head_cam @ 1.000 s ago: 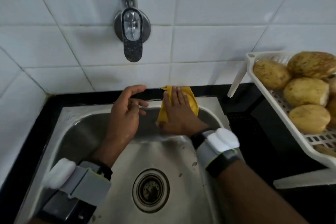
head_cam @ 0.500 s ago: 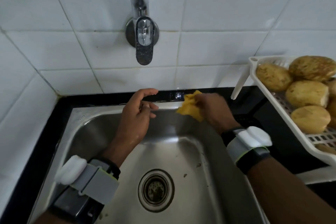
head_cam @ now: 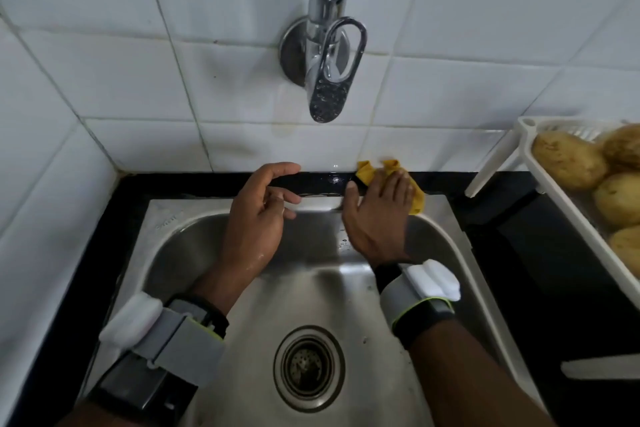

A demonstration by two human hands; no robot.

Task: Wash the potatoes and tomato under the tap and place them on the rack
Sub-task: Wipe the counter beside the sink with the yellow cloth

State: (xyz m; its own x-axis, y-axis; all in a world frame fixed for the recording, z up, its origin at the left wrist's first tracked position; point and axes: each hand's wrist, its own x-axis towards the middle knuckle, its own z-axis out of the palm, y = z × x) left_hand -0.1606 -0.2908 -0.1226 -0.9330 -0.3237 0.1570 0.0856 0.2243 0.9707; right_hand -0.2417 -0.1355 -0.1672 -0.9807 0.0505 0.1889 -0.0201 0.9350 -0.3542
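Note:
Several brown potatoes (head_cam: 571, 165) lie in the white rack (head_cam: 554, 191) at the right edge. No tomato shows. The chrome tap (head_cam: 329, 80) hangs from the tiled wall with no water running. My right hand (head_cam: 377, 215) presses a yellow cloth (head_cam: 415, 198) flat against the sink's back rim, fingers straight over it. My left hand (head_cam: 256, 215) hovers over the steel sink (head_cam: 194, 246) to the left of the cloth, fingers loosely spread and holding nothing.
The sink basin has a round drain (head_cam: 309, 367) in its middle. A black counter (head_cam: 540, 274) surrounds the sink and carries the rack. White tiles (head_cam: 104, 80) cover the back and left walls. A white strip (head_cam: 602, 367) lies at the lower right.
My right hand took the cloth off the rim, bunched it to the right, and now presses it flat on the back rim again. My left hand barely moved. The view tilted up.

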